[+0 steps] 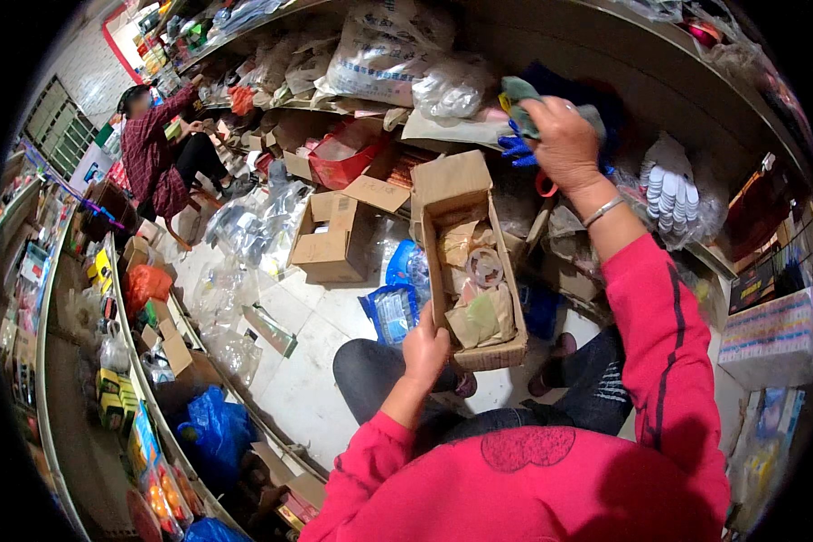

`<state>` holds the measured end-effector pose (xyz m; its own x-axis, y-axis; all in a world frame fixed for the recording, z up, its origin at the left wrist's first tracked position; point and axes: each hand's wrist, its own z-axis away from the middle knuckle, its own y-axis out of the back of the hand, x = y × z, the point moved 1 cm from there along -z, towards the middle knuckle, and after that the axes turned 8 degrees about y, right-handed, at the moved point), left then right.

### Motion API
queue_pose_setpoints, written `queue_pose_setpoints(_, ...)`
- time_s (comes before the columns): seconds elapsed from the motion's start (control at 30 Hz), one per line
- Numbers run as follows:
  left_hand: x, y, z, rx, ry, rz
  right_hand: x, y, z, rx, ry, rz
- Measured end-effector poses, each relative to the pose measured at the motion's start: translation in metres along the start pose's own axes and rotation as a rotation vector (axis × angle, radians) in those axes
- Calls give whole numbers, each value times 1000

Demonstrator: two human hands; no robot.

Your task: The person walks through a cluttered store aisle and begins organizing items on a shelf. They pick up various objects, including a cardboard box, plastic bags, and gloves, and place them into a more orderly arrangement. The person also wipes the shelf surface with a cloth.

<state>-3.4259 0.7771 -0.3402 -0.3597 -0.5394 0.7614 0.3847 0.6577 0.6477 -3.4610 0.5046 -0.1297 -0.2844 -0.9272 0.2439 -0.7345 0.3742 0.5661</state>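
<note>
L hand [425, 354]: gripping box at its near L side, thumb up by rim.
Box [490, 358]: cardboard, lidless, just R & fwd of L hand, tilted a bit; can't tell if far end rests on anything.
In box: clear ring [485, 267] fwd-R of L hand, pale green pkt [483, 314] just R of it.
R hand [562, 144]: raised, well fwd-R of L hand, fingers closed on cloth.
Cloth [519, 88]: grey-green, bunched, poking out L of R fingers; rag or glove, can't tell.
Nr R hand: blue glove [517, 147] just below-L, white gloves [670, 187] below-R, big white bag [384, 56] off L.
Nr L hand: blue pkt [393, 312] just fwd-L on floor [291, 361], carton [330, 253] further fwd-L.
Grip tip: one hand carries box, so keep L wrist firm & box near-level; more tilt cd slide loose pcs out.
R tip: lift cloth clear of blue glove so it doesn't snag, go slow nr bag.
</note>
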Motion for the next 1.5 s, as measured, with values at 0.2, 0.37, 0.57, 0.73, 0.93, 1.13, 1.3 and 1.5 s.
queue_pose_setpoints(0.2, 20, 2, 5, 33, -107, -13, -74, -21, -12, -52, 207, -173)
queue_pose_setpoints(0.37, 21, 10, 12, -3, -96, -61, 4, -55, 24, -118, 137, 43)
queue_pose_setpoints(0.57, -48, -7, -5, -56, 145, 416, 34, -21, 27, -70, -18, 108)
queue_pose_setpoints(0.73, 18, 8, -28, -167, 416, 781, 22, 26, 40, 59, 55, -93)
queue_pose_setpoints(0.93, 16, 8, -44, -78, 495, 906, -76, 56, 80, 54, 305, -218)
queue_pose_setpoints(1.13, 13, 8, -60, 77, 407, 770, -97, -8, 149, -189, 446, -247)
queue_pose_setpoints(1.3, -19, 20, -79, 333, 234, 631, -54, -22, 173, -399, 19, -313)
queue_pose_setpoints(1.5, -22, 28, -88, 411, 223, 407, -51, -26, 193, -459, -84, -350)
